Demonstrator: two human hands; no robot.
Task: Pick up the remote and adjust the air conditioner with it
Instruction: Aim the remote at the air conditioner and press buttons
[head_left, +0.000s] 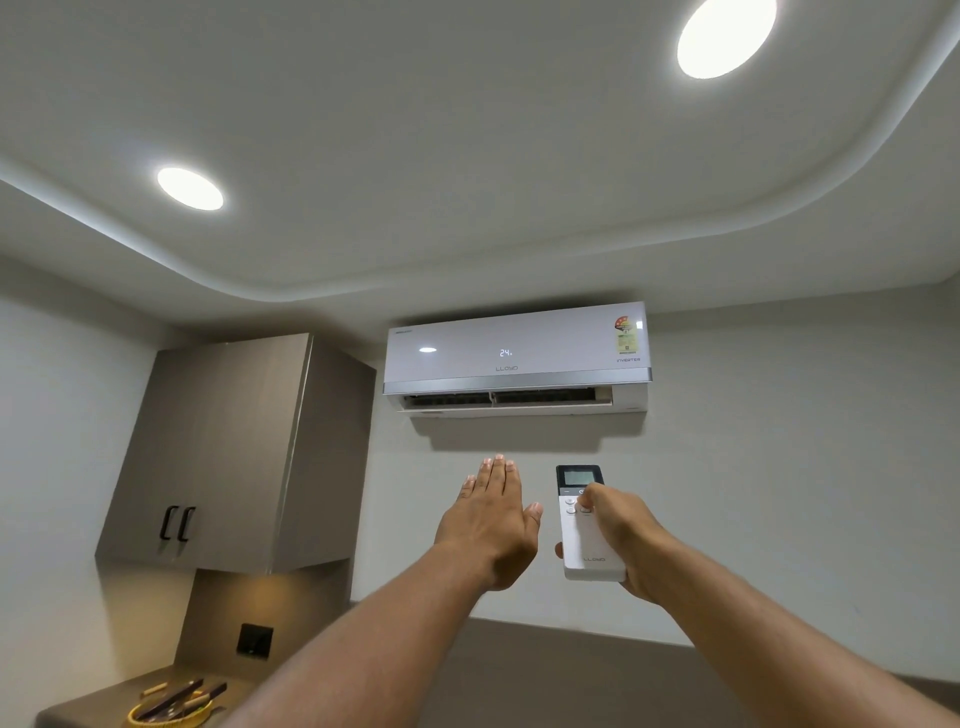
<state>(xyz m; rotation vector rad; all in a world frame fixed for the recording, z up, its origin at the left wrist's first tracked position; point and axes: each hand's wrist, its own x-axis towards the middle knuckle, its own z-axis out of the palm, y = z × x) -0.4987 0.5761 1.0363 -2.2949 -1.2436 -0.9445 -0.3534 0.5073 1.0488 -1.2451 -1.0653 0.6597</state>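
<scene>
Head view, left to right: the left hand (493, 512) is raised flat and empty, fingers straight and together, palm toward the wall under the air conditioner (517, 358). Just beside it, the right hand (621, 538) has its grip closed around the lower body of the remote (584, 525), thumb on the buttons. The remote's long axis runs upward, its display end aimed at the unit directly above, which reads 24 with its flap open.

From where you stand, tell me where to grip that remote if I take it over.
Grip the remote by its lower body, near the logo, coming from its left edge. It stands upright, the right hand covers its right side and buttons, and the top screen should stay facing the air conditioner.
</scene>
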